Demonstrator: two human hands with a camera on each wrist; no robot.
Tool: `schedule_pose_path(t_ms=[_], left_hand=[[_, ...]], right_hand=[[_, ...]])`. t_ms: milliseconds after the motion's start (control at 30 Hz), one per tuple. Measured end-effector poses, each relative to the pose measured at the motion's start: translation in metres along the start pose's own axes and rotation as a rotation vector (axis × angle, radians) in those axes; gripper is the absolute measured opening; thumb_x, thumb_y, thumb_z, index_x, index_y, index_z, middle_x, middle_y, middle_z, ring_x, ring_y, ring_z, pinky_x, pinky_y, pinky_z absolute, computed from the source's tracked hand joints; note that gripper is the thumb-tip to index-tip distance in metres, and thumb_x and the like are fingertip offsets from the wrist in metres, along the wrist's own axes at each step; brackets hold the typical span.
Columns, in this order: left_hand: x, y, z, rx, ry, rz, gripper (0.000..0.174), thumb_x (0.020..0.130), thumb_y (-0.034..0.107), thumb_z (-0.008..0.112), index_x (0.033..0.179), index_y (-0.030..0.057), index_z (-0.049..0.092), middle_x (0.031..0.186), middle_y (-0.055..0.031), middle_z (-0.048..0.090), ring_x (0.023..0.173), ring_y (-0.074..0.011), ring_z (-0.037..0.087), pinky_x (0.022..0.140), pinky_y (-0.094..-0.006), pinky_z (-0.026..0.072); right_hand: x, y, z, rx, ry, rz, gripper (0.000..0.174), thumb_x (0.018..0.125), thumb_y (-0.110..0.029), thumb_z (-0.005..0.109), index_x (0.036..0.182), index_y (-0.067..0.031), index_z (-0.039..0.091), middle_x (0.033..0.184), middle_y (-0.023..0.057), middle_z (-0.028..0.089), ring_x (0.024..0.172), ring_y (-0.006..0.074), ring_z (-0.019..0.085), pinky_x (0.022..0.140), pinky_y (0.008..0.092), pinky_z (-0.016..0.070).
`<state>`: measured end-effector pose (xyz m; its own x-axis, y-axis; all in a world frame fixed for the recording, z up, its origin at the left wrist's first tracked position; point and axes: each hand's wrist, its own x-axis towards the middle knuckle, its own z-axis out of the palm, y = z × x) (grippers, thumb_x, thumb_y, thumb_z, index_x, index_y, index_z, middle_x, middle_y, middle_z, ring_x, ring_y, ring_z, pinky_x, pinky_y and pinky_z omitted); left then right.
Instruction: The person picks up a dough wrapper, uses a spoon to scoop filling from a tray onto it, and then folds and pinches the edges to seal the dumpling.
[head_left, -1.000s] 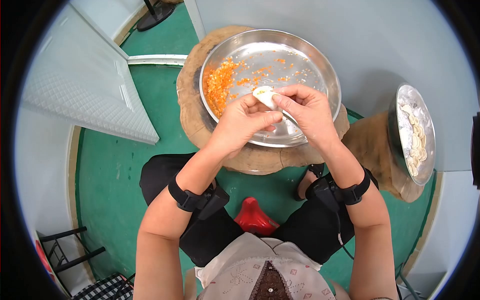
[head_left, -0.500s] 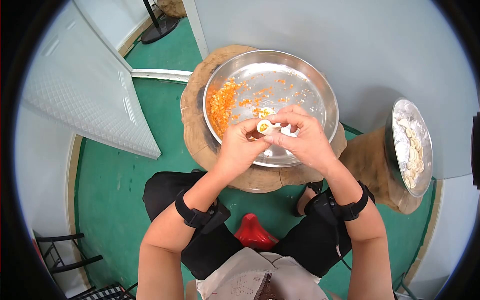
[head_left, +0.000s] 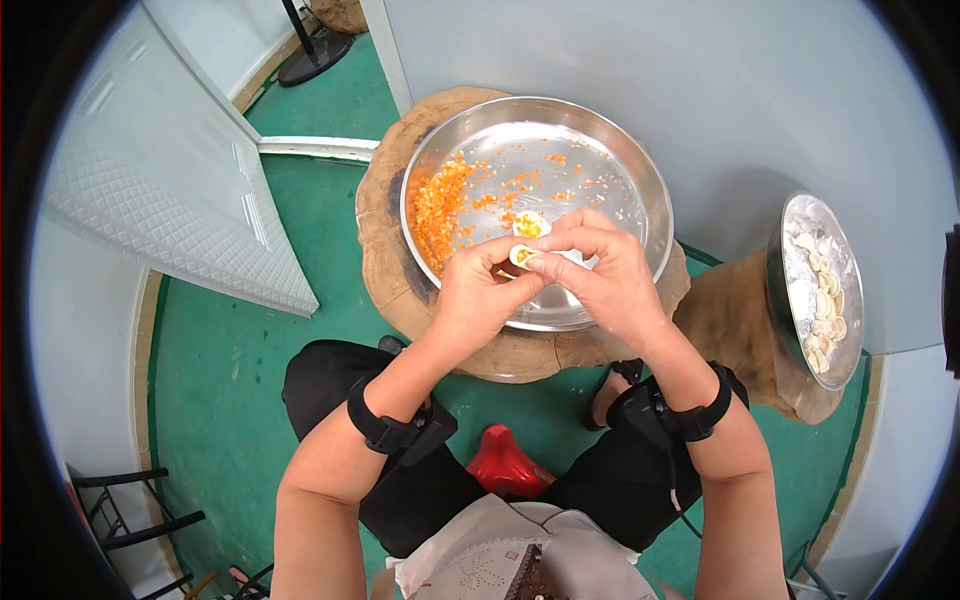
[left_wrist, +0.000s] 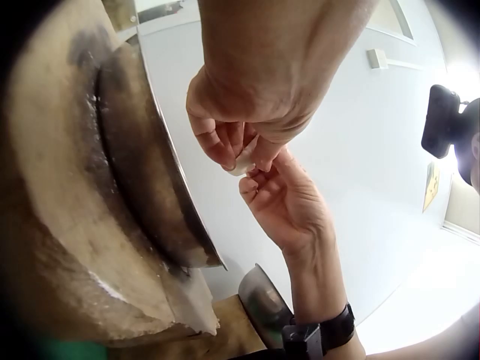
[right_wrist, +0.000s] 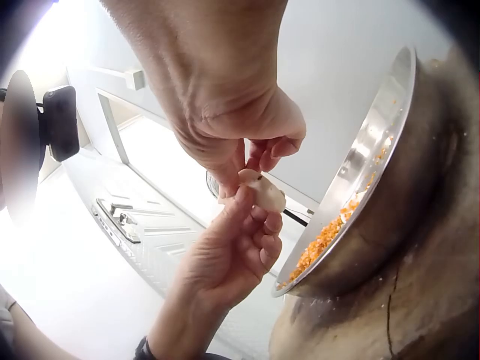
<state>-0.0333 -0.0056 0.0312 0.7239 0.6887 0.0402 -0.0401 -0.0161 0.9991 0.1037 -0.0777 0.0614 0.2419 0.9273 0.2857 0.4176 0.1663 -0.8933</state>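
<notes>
Both hands meet over the near side of a round steel pan (head_left: pixel 655 185), working on one small white dumpling (head_left: pixel 521 257). Orange filling shows in its opening. My left hand (head_left: pixel 475 290) pinches the dumpling from the left, while my right hand (head_left: pixel 608 275) pinches the dough's edge from the right. In the right wrist view, the dumpling (right_wrist: pixel 268 195) bulges out above the left fingers. Just beyond the fingertips lies a white dough wrapper (head_left: pixel 530 224) topped with filling. A heap of chopped orange filling (head_left: pixel 438 215) covers the pan's left side, with scattered bits toward the middle.
The pan rests on a wooden stump table (head_left: pixel 385 235). To the right, a floured metal bowl (head_left: pixel 795 250) holds several finished dumplings (head_left: pixel 825 300) on a smaller stump (head_left: pixel 735 310). A grey wall (head_left: pixel 700 90) stands behind, and a white door panel (head_left: pixel 170 200) at left.
The head view has shifted, and the hands have come lower and nearer in it. The fingers have moved along the dumpling's edge, and its opening looks smaller than half a second ago.
</notes>
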Motion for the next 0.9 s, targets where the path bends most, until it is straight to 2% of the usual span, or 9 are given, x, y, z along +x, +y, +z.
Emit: schedule_pose_path(t_ms=[100,200,300,400,500,600,700,900], left_hand=[[0.000,0.002,0.000,0.042,0.008,0.000,0.021,0.074,0.000,0.060,0.095,-0.0005,0.058,0.084,-0.0013,0.057,0.078,-0.0069,0.053,0.068,-0.0218,0.0444],[0.001,-0.002,0.004,0.025,0.073,0.081,0.019,0.073,0.010,0.062,0.090,0.0017,0.062,0.069,-0.0024,0.060,0.063,-0.0048,0.052,0.053,-0.0199,0.0424],[0.001,-0.001,0.002,0.005,0.060,0.027,0.020,0.073,0.012,0.063,0.090,0.0016,0.062,0.067,-0.0024,0.059,0.061,-0.0038,0.051,0.051,-0.0192,0.0407],[0.000,0.005,-0.002,0.097,0.010,-0.049,0.017,0.076,0.003,0.059,0.093,0.0008,0.059,0.078,0.0005,0.057,0.067,-0.0051,0.051,0.060,-0.0193,0.0428],[0.000,0.000,0.000,0.035,0.072,0.037,0.018,0.073,0.010,0.062,0.088,0.0008,0.062,0.064,-0.0022,0.058,0.059,-0.0039,0.051,0.051,-0.0198,0.0407],[0.001,-0.009,0.001,0.054,0.079,0.115,0.017,0.071,0.007,0.060,0.087,0.0002,0.061,0.064,-0.0027,0.059,0.060,-0.0052,0.052,0.053,-0.0215,0.0422],[-0.003,-0.002,0.000,0.097,0.024,0.050,0.013,0.073,0.000,0.058,0.086,-0.0011,0.059,0.075,0.0011,0.056,0.070,-0.0041,0.050,0.059,-0.0205,0.0424],[-0.003,0.005,0.002,0.122,0.059,0.048,0.009,0.071,0.001,0.059,0.080,-0.0007,0.060,0.073,0.0007,0.054,0.069,-0.0041,0.049,0.058,-0.0199,0.0412]], right_hand=[[-0.001,0.001,0.001,-0.035,0.016,-0.049,0.010,0.070,-0.009,0.064,0.077,-0.0035,0.065,0.070,0.0072,0.056,0.073,0.0187,0.052,0.068,0.0290,0.0415],[-0.001,0.001,0.003,-0.077,0.066,-0.126,0.008,0.071,-0.008,0.062,0.076,-0.0026,0.065,0.070,0.0076,0.056,0.073,0.0196,0.052,0.068,0.0299,0.0414],[-0.002,-0.001,0.004,-0.029,0.078,-0.111,0.010,0.071,-0.008,0.062,0.079,-0.0024,0.065,0.070,0.0077,0.056,0.074,0.0203,0.052,0.068,0.0303,0.0414],[-0.003,-0.001,0.006,-0.036,0.089,-0.103,0.014,0.071,-0.009,0.062,0.083,-0.0034,0.065,0.071,0.0085,0.056,0.076,0.0208,0.051,0.069,0.0304,0.0409],[-0.003,-0.006,0.006,-0.123,0.090,-0.154,0.018,0.071,-0.011,0.062,0.088,-0.0041,0.064,0.074,0.0088,0.055,0.080,0.0214,0.050,0.071,0.0307,0.0400],[-0.002,-0.007,0.004,-0.224,0.042,-0.256,0.019,0.070,-0.012,0.063,0.088,-0.0044,0.064,0.076,0.0088,0.054,0.081,0.0220,0.049,0.073,0.0311,0.0393],[-0.002,-0.003,0.004,-0.203,0.007,-0.215,0.017,0.070,-0.013,0.063,0.084,-0.0044,0.064,0.076,0.0075,0.053,0.081,0.0220,0.048,0.072,0.0316,0.0393],[-0.002,-0.004,0.002,-0.142,0.005,-0.112,0.012,0.070,-0.013,0.063,0.078,-0.0050,0.065,0.072,0.0058,0.054,0.078,0.0206,0.048,0.071,0.0314,0.0396]])
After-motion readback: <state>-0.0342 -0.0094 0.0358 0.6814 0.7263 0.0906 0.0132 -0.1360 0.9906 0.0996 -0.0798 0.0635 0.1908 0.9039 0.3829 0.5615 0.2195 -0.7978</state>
